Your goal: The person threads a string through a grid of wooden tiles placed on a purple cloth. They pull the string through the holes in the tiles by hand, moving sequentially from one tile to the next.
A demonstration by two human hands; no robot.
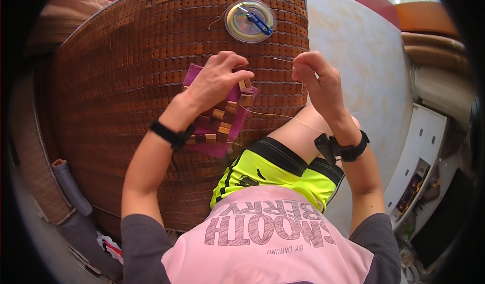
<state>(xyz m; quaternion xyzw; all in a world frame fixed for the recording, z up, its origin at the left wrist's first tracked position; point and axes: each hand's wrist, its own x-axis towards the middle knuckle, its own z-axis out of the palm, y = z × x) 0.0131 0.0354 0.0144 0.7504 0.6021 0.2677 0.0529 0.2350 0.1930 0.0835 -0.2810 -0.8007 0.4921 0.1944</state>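
Observation:
My right hand (pixel 323 77) is closed in a pinch on a thin needle (pixel 283 60), which points left from the fingertips. Thread hangs below those fingers, and a pale thread (pixel 283 115) runs from the cloth across to my right wrist. Above the purple cloth (pixel 193 73), my left hand (pixel 222 74) is open, with a gap between thumb and forefinger; its other fingers are partly hidden. Several small wooden tiles (pixel 218 114) lie in rows on the cloth. One tile (pixel 245 84) sits just below my left thumb.
Beyond my hands, a round clear container (pixel 233 29) holds blue-handled thread snips (pixel 260 24). Brown wooden tile matting (pixel 131 72) spreads under the work. My bent leg (pixel 298 132) lies close on the right, with pale floor (pixel 364 67) beyond and a white cabinet (pixel 419 132).

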